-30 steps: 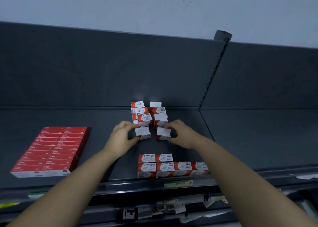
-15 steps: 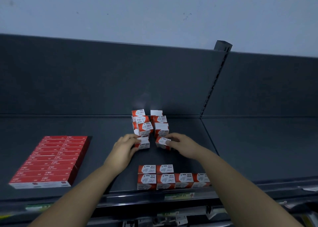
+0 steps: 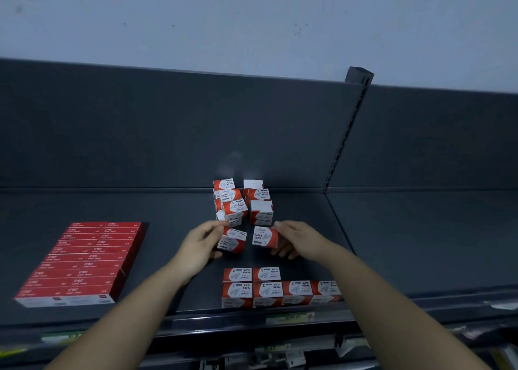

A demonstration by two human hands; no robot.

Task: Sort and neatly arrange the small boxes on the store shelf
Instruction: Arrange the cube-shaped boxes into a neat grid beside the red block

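Two held boxes: on my feed I have one small red-and-white carton per hand, the left box [image 3: 232, 240] and the right box [image 3: 265, 237], side by side with a narrow gap between them, mid-shelf.
Left hand: my left hand [image 3: 200, 246] grips the left box, fingers and thumb curled round its left end.
Right hand: my right hand [image 3: 300, 242] pinches the right box from its right side, fingers curled round it.
Printing: both faces read "PAPER CLIPS" with a 3; the left box is tilted, the right one nearly square to me.
Loose pile: the pile [image 3: 241, 201] of the same cartons sits just behind the held pair, against the back panel [image 3: 168, 131], in two uneven columns with some boxes skewed.
Arranged group: the front row [image 3: 281, 292] of four boxes stands edge to edge along the shelf lip, the fourth partly hidden by my right forearm; the second row [image 3: 252, 274] of two touches it from behind, at the left end.
Flat red packs: the flat red packs [image 3: 81, 263] lie in a tidy block at the left, well apart from the small boxes.
Shelf: the dark grey shelf [image 3: 392, 243] carries everything; a slotted upright [image 3: 346, 137] stands right of the pile.
Contact: I cannot tell whether the held boxes rest on the deck or hang just above it.
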